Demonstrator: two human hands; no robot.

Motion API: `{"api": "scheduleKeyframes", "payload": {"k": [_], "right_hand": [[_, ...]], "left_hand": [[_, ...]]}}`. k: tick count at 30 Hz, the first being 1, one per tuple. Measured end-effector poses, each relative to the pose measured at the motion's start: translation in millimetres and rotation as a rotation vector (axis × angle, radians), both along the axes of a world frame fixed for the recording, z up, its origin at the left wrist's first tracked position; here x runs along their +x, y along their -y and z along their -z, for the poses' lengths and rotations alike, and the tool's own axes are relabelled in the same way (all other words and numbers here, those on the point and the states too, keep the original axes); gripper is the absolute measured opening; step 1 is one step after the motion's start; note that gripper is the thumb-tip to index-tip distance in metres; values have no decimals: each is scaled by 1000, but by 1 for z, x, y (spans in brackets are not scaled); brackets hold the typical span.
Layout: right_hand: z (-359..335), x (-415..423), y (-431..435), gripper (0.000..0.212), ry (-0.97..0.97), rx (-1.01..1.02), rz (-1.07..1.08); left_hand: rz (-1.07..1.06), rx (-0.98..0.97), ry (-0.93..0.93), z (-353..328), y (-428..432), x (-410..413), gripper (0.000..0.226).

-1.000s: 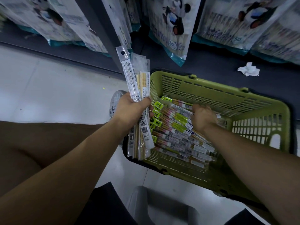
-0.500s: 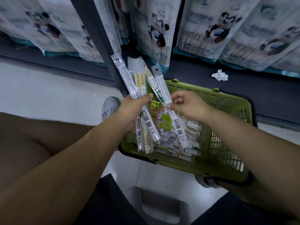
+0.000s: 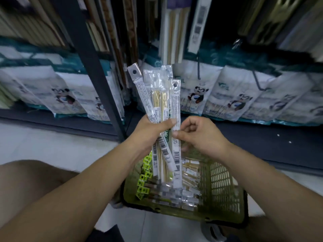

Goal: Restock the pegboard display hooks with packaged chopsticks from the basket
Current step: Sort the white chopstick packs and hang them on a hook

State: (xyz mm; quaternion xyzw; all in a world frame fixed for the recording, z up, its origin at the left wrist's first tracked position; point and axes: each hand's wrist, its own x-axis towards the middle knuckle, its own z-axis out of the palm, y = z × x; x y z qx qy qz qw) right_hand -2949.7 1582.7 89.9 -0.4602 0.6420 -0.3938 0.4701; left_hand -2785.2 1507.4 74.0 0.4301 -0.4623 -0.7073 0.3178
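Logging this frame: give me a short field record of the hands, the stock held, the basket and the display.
left hand: grips a fanned bundle of chopstick packs, hang holes up
right hand: pinches the rightmost pack at the bundle's edge
basket: green, below both hands, holds loose packs
display: hanging packs above, blurred; panda-print bags lower down
progress: held packs not yet on a hook
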Motion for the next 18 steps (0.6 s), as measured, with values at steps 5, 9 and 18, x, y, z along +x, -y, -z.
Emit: {"api": "scheduleKeyframes", "payload": {"k": [5,9,18], "right_hand": [[-71,-16,9,21,-21,-175,63],[-132,-26,23,11,30,-388,171],[-217,-33,53,16,-191,-668,207]], "left_hand": [[81,-225,-35,-64,14,-7,38],[146,-434,-25,-113,23,-12,31],[106,-644,-156,-186,39,-28,33]]}}
